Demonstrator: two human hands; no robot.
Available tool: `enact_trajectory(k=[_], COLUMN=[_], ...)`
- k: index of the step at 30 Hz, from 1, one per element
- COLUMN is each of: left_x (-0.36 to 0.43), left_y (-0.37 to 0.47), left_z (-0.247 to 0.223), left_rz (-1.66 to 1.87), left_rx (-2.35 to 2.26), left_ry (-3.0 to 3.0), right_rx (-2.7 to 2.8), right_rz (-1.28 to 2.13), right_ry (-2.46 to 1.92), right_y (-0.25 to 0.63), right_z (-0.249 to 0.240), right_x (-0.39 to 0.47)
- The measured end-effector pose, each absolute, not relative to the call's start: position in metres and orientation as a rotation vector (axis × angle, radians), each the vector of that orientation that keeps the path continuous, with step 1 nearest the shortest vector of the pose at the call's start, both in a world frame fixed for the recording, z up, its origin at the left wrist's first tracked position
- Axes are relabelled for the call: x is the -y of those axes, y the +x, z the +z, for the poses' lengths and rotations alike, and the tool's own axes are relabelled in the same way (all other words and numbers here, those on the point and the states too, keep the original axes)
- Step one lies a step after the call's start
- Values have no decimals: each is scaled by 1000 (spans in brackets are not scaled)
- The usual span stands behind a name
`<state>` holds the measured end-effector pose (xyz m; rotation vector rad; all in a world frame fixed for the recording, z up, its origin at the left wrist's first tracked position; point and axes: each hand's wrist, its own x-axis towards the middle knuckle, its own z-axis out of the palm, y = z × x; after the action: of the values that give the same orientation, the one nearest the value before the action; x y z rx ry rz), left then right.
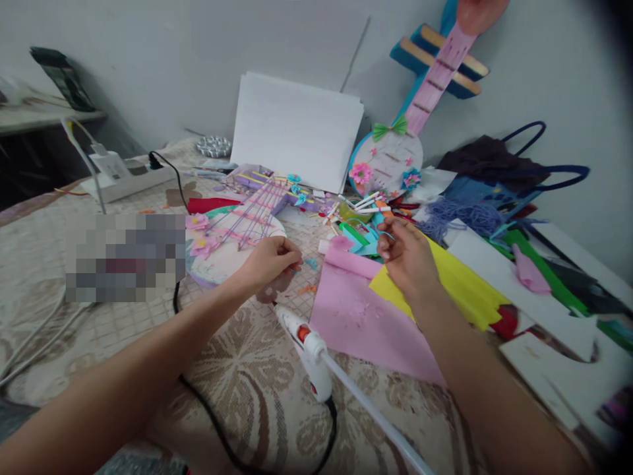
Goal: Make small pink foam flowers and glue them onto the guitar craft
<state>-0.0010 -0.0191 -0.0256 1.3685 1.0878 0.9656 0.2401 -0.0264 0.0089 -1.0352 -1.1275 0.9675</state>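
Note:
My left hand [274, 258] is closed in a pinch over the tablecloth, in front of a round paper instrument [222, 254] with purple strings and pink flowers. A speck of blue shows at its fingertips, too small to name. My right hand [410, 264] is raised above yellow crepe paper [457, 280], its fingers curled in; what they hold, if anything, is hidden. Between my arms lies a white glue gun [309, 356], nozzle pointing away, with a long glue stick [380, 412] out of its back. Pink crepe paper [361, 310] is spread to the gun's right.
A decorated toy instrument [388, 158] leans on the wall beside white boards [297, 125]. Cotton swabs [368, 203], blue yarn [457, 214] and paper scraps crowd the right. A power strip [128, 185] stands back left. The gun's black cord [210, 415] crosses the front.

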Motion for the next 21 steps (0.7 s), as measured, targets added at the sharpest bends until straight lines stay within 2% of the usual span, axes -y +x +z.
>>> enact_trajectory(k=[6, 15, 21], left_x=[20, 23, 14], left_y=[0, 0, 17], left_z=[-24, -21, 10], left_rz=[954, 895, 763], left_rx=[-1111, -1121, -1128], left_ry=[1381, 1603, 1998], right_rx=[1254, 1454, 1532], right_rz=[1153, 1033, 1021], right_ry=[-1123, -1124, -1143], right_y=[243, 257, 259], right_z=[6, 41, 52], right_x=[36, 27, 34])
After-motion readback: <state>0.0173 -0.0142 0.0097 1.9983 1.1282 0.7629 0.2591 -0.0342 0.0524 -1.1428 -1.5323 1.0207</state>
